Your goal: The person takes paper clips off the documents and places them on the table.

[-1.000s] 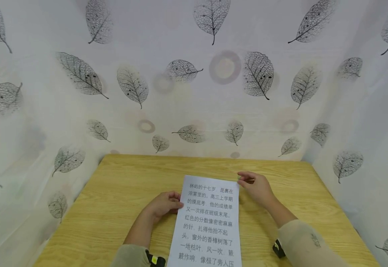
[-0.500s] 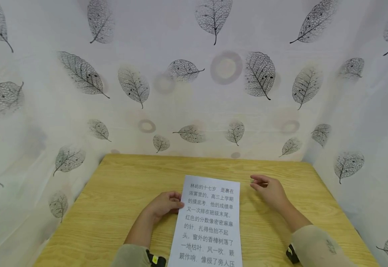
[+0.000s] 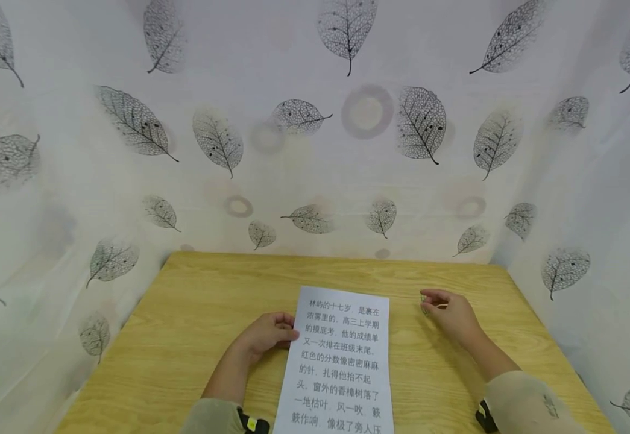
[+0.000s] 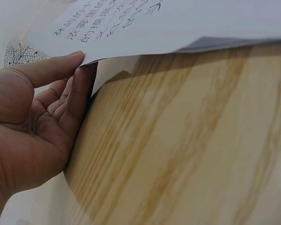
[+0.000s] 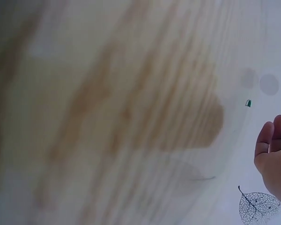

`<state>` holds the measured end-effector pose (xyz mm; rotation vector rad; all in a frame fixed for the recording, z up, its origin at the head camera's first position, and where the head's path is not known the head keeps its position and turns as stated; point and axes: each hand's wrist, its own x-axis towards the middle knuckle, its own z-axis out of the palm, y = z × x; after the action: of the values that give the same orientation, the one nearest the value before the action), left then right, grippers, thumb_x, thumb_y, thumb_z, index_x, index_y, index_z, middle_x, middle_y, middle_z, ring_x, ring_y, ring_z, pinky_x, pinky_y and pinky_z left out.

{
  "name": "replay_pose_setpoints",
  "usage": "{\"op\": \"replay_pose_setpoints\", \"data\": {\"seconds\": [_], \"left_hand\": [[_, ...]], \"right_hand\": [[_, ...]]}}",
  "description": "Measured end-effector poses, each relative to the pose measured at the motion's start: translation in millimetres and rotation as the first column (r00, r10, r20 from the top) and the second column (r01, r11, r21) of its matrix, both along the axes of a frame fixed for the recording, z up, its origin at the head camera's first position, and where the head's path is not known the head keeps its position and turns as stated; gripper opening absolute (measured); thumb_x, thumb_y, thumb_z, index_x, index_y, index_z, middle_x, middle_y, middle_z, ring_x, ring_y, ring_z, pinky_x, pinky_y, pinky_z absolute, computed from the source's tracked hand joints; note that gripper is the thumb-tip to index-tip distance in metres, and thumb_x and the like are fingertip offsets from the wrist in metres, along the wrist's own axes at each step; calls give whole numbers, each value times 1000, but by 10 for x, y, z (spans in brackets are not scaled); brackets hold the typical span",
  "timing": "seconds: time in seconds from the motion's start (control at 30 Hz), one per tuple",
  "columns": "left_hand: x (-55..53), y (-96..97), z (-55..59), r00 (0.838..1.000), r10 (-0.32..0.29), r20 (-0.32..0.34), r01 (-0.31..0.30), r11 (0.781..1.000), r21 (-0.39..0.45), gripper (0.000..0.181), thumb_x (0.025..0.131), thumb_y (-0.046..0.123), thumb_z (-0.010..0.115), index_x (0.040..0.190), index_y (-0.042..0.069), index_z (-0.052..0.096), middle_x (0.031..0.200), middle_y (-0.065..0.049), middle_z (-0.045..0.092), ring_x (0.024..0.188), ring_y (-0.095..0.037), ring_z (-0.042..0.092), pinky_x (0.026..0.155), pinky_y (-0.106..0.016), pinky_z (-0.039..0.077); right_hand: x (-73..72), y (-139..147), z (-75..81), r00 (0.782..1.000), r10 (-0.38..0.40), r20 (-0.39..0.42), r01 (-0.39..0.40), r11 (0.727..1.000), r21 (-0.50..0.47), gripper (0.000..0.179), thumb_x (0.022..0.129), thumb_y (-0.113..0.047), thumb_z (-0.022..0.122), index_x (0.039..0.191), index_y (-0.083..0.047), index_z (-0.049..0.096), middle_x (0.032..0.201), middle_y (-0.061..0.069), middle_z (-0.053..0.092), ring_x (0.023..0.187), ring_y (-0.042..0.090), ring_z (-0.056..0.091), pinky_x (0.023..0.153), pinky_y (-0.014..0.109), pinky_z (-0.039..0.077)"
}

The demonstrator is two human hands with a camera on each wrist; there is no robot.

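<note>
A white sheet of paper (image 3: pixel 339 361) printed with large Chinese characters stands in front of me, tilted. My left hand (image 3: pixel 266 333) pinches its left edge; in the left wrist view the thumb (image 4: pixel 68 64) is on the printed face and a finger is behind. Right of the paper, my right hand (image 3: pixel 453 313) is apart from it, thumb and forefinger a little apart. In the right wrist view a tiny green-and-white piece (image 5: pixel 248 103) shows separate from the visible fingers (image 5: pixel 264 138); its kind is too small to tell. That view cuts off the thumb.
A light wood-grain table (image 3: pixel 195 295) lies under both hands. White sheeting (image 3: pixel 293 163) with printed leaves surrounds it at the back and sides. Each wrist carries a black strap, such as the left strap (image 3: pixel 254 422).
My right hand has left the paper's top right corner and moved to the right, slightly downward in the head view. The left hand and the paper have stayed in place.
</note>
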<state>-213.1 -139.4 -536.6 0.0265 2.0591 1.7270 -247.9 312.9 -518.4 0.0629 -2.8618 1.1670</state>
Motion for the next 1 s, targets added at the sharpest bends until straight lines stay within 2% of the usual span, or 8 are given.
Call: {"op": "replay_pose_setpoints", "data": {"seconds": [0.1,0.43,0.63,1.0], "left_hand": [[-2,-3,-5,1000,2,0,-2,1000,-2,28,97,7,77,122,-1,68,106,-11,75,93,-20,71,88,-31,61],[-5,5,-12,1000,-8,1,7,999,34,28,98,5,77,122,-3,66,104,-10,75,94,-18,71,87,-31,61],[4,7,-14,1000,-2,0,2,1000,31,29,98,6,77,123,-4,65,105,-10,74,93,-18,70,87,-31,61],[13,10,7,1000,-1,6,1,999,32,29,98,6,76,123,-4,65,105,-11,74,93,-18,70,88,-32,61]], "right_hand": [[-22,18,-27,1000,8,25,-9,1000,17,33,103,-17,75,133,-2,74,108,10,78,99,15,69,77,19,54],[-14,87,-112,989,78,123,-84,996,40,35,102,-19,76,133,-3,74,111,11,70,97,17,62,76,26,52],[-31,92,-155,985,103,135,-111,992,51,35,101,-18,78,132,-4,74,108,10,65,93,19,55,77,32,48],[-47,58,-167,986,113,124,-128,985,120,32,100,-16,77,130,-6,74,108,9,66,95,19,59,82,36,51]]}}
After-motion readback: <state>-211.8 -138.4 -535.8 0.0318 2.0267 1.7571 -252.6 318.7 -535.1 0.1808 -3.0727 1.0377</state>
